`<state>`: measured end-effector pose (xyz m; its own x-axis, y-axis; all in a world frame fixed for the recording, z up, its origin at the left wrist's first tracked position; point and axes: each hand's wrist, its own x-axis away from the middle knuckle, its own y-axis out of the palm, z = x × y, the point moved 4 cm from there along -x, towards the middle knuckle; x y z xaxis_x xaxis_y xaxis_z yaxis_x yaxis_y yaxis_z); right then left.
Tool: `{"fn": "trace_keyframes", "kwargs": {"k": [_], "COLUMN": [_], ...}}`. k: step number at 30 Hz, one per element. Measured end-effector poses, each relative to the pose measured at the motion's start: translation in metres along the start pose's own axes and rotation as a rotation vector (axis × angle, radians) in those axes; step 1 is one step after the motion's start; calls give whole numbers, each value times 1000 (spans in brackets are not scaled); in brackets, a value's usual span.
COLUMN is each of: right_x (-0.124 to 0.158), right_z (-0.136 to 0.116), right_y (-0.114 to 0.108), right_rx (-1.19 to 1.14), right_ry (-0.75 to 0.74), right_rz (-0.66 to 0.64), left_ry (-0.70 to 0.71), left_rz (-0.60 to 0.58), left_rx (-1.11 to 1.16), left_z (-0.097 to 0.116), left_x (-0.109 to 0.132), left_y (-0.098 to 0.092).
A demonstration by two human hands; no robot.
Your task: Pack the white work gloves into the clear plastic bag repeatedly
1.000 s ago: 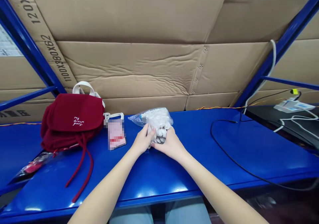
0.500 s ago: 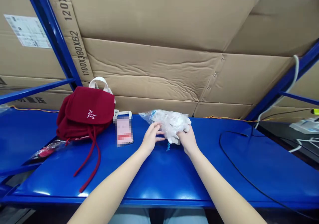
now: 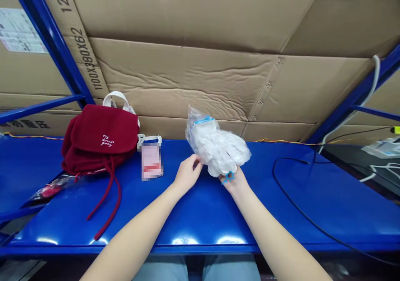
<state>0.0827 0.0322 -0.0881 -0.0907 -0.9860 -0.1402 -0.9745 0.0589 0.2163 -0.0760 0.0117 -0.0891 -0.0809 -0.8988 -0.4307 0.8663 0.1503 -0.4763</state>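
Observation:
A clear plastic bag with white gloves inside is tilted up above the blue shelf. My right hand supports it from below at its right end, fingers mostly hidden behind the bag. A curly blue tie hangs from the bag close to that hand's fingers. My left hand is closed at the bag's lower left edge, thumb and fingertips pinching the plastic. A blue strip shows near the top of the bag.
To the left lies a dark red backpack with dangling straps. Beside it is a pink phone-sized item, blurred out. A black cable curves across the right side. Cardboard stands behind, between blue posts.
The bag has been lifted and turned, so its blue strip faces up and its broad side shows. My right hand has moved underneath it. The view has shifted slightly.

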Motion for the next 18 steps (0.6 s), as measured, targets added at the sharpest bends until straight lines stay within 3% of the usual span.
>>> {"fn": "trace_keyframes", "kwargs": {"k": [2,5,10,12,15,17,18], "right_x": [0,1,7,9,12,14,15], "right_z": [2,-2,-9,-12,-14,-13,-13], "right_y": [-2,-3,2,4,4,4,5], "right_rx": [-197,-275,-619,-654,-652,-617,-589], "right_ry": [113,129,279,289,285,277,265], "right_rz": [21,22,40,37,75,74,52], "left_ry": [49,126,166,49,-271,-354,-339], "left_rz": [-98,-231,-134,-92,-81,-84,-79], "left_rx": [-128,-235,-189,-6,411,596,582], "left_z": [3,10,10,1,-15,-16,-15], "left_x": [2,4,-1,-4,-7,-9,-11], "left_y": [5,12,5,2,8,14,16]}}
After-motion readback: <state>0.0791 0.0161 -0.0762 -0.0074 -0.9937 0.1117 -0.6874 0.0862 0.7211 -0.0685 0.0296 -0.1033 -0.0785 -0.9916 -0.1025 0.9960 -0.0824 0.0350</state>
